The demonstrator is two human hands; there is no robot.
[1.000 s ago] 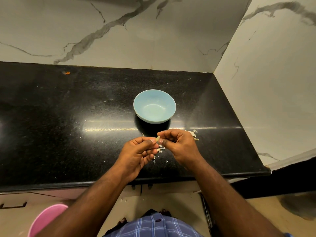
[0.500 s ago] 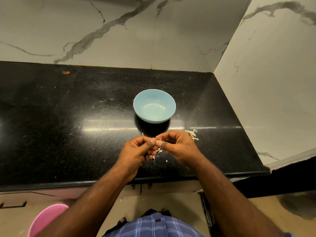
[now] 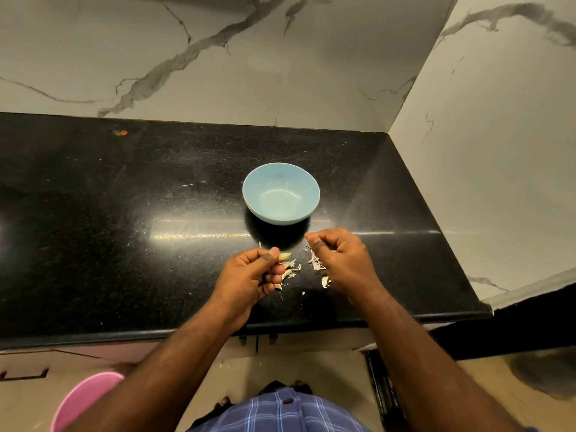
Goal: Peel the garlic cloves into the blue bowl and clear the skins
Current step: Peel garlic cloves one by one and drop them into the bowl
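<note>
Garlic clove in left hand grip, near blue bowl

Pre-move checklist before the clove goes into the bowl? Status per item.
1. Clove secured: garlic clove pinched in the left hand: ok.
2. Clove fully peeled: tip looks bare, rest hidden by fingers: cannot tell.
3. Blue bowl upright, just beyond the hands: ok.
4. Right hand free of skin: fingers curled, contents hidden: cannot tell.
5. Skins cleared: garlic skins lie on the counter between the hands: not ok.
</note>
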